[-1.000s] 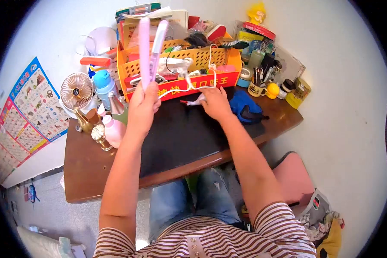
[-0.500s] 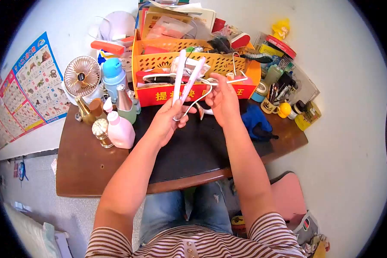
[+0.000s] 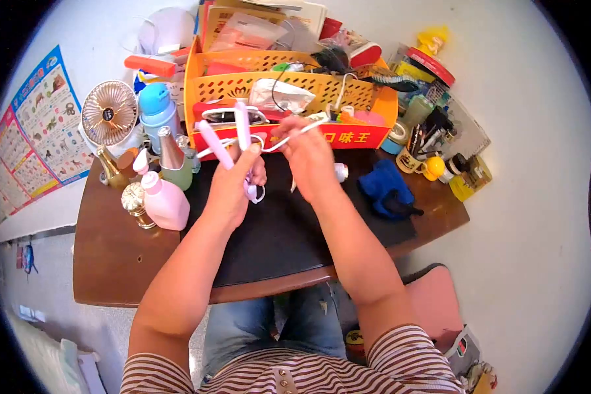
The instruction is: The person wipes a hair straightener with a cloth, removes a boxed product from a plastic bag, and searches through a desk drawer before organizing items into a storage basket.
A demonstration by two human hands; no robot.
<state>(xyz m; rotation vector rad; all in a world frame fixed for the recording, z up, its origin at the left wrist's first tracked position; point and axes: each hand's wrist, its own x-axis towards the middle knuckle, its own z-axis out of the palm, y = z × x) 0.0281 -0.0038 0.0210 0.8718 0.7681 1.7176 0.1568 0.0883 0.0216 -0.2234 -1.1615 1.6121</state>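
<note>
A lilac hair straightener (image 3: 215, 146) points up and away from me, its two arms spread in a V. My left hand (image 3: 233, 184) is closed around its lower end. The white cord (image 3: 273, 146) loops around near the straightener and runs across to my right hand (image 3: 308, 157), whose fingers are bent around it, slightly blurred. Both hands are above the black desk mat (image 3: 276, 230), in front of the orange storage box (image 3: 226, 85) with a red front panel. A white-capped item (image 3: 341, 172) lies partly hidden behind my right wrist.
On the left stand a small fan (image 3: 109, 113), a blue-lidded bottle (image 3: 156, 102), a pink pump bottle (image 3: 167, 203) and several cosmetic bottles. A blue cloth item (image 3: 385, 187) lies at right, near a mug of pens (image 3: 409, 161). The desk's front edge (image 3: 269, 287) is close to me.
Both hands have moved left and slightly down relative to the box. The straightener has tilted left and its arms are wider apart. My right hand has turned over with the cord.
</note>
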